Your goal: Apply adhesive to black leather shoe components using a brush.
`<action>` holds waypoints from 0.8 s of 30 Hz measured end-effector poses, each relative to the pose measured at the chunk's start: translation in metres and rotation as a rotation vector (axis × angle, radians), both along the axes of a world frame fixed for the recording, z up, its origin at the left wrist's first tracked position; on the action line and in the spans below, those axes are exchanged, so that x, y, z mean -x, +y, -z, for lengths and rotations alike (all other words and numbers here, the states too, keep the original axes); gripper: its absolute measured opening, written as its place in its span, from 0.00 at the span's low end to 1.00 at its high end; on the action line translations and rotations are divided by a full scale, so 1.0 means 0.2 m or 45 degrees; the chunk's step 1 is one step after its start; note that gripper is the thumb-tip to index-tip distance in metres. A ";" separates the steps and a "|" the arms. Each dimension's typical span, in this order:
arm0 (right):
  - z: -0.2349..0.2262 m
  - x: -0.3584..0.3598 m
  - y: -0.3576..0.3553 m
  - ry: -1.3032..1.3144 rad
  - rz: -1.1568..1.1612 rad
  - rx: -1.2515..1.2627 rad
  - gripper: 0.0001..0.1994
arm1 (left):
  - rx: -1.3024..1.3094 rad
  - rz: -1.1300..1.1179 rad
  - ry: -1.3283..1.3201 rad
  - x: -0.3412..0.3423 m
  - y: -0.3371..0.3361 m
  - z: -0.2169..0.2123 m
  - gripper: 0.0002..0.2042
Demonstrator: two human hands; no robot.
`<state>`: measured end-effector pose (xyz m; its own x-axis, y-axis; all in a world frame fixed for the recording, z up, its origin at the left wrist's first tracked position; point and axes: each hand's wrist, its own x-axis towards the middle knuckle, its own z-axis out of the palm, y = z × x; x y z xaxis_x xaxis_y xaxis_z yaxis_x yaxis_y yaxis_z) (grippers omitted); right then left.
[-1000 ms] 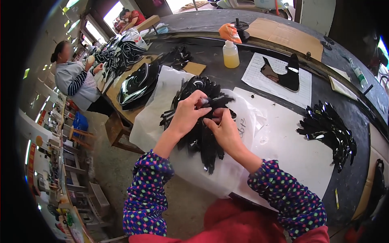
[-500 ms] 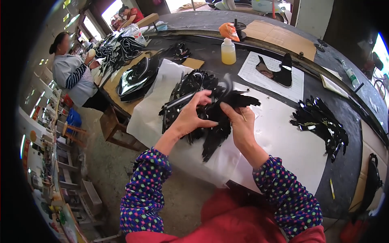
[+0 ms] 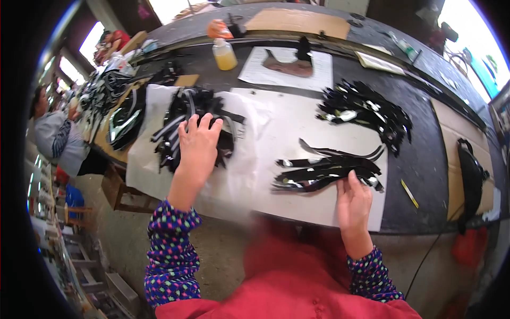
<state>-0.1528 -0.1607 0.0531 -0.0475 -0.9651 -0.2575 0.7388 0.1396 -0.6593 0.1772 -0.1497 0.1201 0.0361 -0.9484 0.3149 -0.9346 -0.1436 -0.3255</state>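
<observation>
My left hand lies over a pile of glossy black cut strips, fingers spread and palm down. Some of the pile is hidden beneath it. On the white sheet at the right lies a smaller bundle of long black strips, roughly side by side, with one curved strip apart along its far edge. My right hand is at the near side of this bundle, fingers extended and fingertips touching or just over its edge. A fanned heap of shiny black pieces rests farther back at the right.
A bottle of yellow liquid stands at the back, near a patterned paper sheet with a dark cut piece. A yellow cutter-like tool lies at the right. Another person works at the far left beside more dark strips.
My hands have moved apart. The black strips held between them now lie in a bundle on the white sheet at the right. The view has shifted right.
</observation>
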 end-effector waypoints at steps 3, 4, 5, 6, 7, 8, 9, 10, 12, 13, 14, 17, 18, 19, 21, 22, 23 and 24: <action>-0.03 0.13 0.20 0.216 -0.061 -0.020 0.10 | -0.007 0.254 0.223 0.49 -0.01 0.02 0.22; 0.03 0.21 0.25 0.392 -0.171 0.032 0.12 | -0.043 0.361 0.346 0.66 0.01 0.04 0.22; -0.02 0.23 0.30 0.576 -0.257 0.015 0.15 | -0.065 0.531 0.628 0.79 0.06 0.10 0.22; -0.05 0.30 0.34 0.858 -0.395 -0.025 0.16 | -0.083 0.695 0.916 0.90 0.11 0.19 0.23; -0.10 0.37 0.38 1.067 -0.484 0.048 0.17 | -0.124 0.737 0.855 0.97 0.16 0.27 0.24; -0.17 0.44 0.41 1.269 -0.574 0.125 0.18 | -0.165 0.778 0.789 1.01 0.20 0.34 0.25; -0.23 0.50 0.43 1.523 -0.619 0.161 0.18 | -0.081 0.809 0.696 1.01 0.21 0.39 0.25; -0.30 0.56 0.44 1.775 -0.667 0.202 0.18 | -0.091 0.804 0.703 1.00 0.22 0.42 0.25; -0.39 0.68 0.44 2.163 -0.620 0.386 0.11 | -0.036 0.924 0.659 0.97 0.20 0.44 0.24; -0.44 0.67 0.43 2.070 -0.491 0.307 0.09 | -0.026 0.939 0.752 0.97 0.19 0.44 0.23; -0.47 0.66 0.40 1.973 -0.363 0.230 0.08 | -0.032 0.939 0.757 0.97 0.17 0.44 0.23; -0.46 0.47 0.20 2.163 -0.186 0.626 0.09 | -0.080 0.920 0.748 0.98 0.11 0.42 0.23; -0.40 0.43 0.11 2.278 -0.286 0.713 0.13 | -0.094 0.938 0.770 0.97 0.08 0.42 0.23; -0.30 0.41 0.04 2.297 -0.303 0.758 0.15 | -0.084 0.984 0.780 0.98 0.05 0.40 0.22; -0.15 0.35 -0.05 2.245 -0.317 0.796 0.16 | -0.044 1.049 0.766 0.96 0.03 0.37 0.22; -0.12 0.32 -0.08 2.275 -0.316 0.818 0.15 | -0.012 1.072 0.745 0.93 0.05 0.35 0.22; -0.11 0.31 -0.10 2.278 -0.322 0.807 0.15 | 0.097 1.123 0.748 0.90 0.06 0.33 0.20; -0.11 0.30 -0.12 2.145 -0.407 0.784 0.14 | 0.092 1.123 0.757 0.85 0.08 0.34 0.20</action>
<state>-0.2127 -0.1847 0.0750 0.3339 -0.9165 0.2204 -0.6982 -0.3975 -0.5954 0.0065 -0.1338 0.0513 -0.4880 -0.6943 0.5289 -0.7238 0.6606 0.1994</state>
